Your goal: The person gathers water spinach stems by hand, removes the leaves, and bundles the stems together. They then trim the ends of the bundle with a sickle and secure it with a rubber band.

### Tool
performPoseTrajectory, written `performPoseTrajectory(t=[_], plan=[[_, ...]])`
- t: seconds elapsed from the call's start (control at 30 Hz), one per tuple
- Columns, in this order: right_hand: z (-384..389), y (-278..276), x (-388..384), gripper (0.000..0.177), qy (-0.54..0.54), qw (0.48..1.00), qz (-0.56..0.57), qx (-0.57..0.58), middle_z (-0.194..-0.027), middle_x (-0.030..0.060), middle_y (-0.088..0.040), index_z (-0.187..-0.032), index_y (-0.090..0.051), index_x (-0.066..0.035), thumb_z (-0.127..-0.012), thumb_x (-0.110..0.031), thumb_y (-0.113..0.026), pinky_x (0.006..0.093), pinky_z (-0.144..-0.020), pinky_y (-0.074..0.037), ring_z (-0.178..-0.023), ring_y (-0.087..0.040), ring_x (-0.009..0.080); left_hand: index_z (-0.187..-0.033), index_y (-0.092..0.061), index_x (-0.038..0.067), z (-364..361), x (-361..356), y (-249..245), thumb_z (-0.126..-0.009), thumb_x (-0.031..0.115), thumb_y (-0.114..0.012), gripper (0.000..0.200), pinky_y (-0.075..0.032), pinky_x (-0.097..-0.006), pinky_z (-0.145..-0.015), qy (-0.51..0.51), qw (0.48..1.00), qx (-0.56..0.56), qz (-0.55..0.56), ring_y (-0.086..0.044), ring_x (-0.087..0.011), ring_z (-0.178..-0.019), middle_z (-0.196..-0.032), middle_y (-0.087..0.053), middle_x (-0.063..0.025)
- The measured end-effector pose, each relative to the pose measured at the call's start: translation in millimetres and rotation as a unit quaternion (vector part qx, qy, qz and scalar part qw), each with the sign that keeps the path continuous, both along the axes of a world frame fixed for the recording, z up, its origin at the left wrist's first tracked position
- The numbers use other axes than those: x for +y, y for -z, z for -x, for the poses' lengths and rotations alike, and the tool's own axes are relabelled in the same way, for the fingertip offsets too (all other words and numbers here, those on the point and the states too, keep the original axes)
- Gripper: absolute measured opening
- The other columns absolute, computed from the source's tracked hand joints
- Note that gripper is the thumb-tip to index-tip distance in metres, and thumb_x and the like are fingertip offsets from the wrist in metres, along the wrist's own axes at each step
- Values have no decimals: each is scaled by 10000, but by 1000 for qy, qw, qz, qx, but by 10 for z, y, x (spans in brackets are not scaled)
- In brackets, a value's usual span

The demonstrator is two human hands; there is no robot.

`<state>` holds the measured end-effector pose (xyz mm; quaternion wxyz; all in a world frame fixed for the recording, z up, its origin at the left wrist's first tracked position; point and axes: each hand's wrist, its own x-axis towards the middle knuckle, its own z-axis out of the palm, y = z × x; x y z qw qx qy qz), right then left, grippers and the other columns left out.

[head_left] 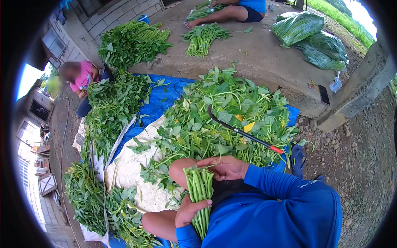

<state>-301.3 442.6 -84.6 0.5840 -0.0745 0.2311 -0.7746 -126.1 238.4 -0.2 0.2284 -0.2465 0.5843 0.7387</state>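
Note:
My left hand (192, 210) is wrapped round a bundle of long green leafy-vegetable stalks (200, 186), held upright over my lap. Beside the top of the bundle is my right hand (226, 168), its fingers curled and seeming to pinch a thin green stem. What its fingertips touch is partly hidden. Just beyond my knees spreads a large heap of leafy greens (215, 103), with some yellowed leaves in it. A sickle (244, 133) with a dark curved blade and a red handle end lies across the heap.
Under the greens lie a blue tarp (159, 99) and a whitish sack (142, 182). A person in pink (84, 76) sits at the left among more greens. On the concrete ledge are stalk bundles (204, 39), plastic-bagged greens (300, 29), a phone (324, 94) and another seated person (248, 10).

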Motion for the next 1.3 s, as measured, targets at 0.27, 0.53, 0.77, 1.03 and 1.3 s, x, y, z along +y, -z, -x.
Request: performPoseTrajectory(t=[0.27,0.53,0.77,1.03,1.3], plan=[[332,-22,230,285,-88,928,-204,298,-936,-5,-762,-1247,-794,-46,-1023,-206,-721,251,-704,-495,-804,-625,55,-1212,-743,-24,-34,18,-34,-850,82,-889,404,-589,-318,-768,-1,1000,-8,13,-737,-170,-817,-962,-782,-85],[826,-624,209,218,-81,760,-214,609,-884,-10,-744,-1142,-801,-33,-1035,-216,-748,287,-756,-534,-830,-656,68,-1206,-749,-19,-11,27,93,-832,111,-916,430,-591,-319,-820,24,999,3,40,-741,-165,-848,-992,-795,-100],[1308,-888,563,511,205,380,-472,769,-847,187,-754,-910,-735,42,-931,-464,-794,472,-763,-573,-859,-757,335,-1218,-751,-11,-3,-20,75,-820,98,-907,441,-583,-316,-837,10,1000,-11,20,-741,-165,-876,-1016,-796,-82],[-389,-350,-126,826,-82,959,-199,185,-986,-40,-697,-1530,-545,-46,-886,-392,-930,195,-532,-349,-737,-551,30,-1211,-744,-35,97,9,-39,-829,127,-873,434,-559,-321,-864,10,993,17,117,-717,-163,-915,-1019,-777,-76],[-694,-246,-703,421,103,973,-135,155,-1144,43,-732,-1311,-673,-49,-909,-54,-794,324,-887,-589,-1009,-686,121,-1407,-609,-96,53,-48,23,-897,299,-870,695,-556,-372,-974,38,982,56,177,-707,-245,-1126,-1237,-739,-181]])
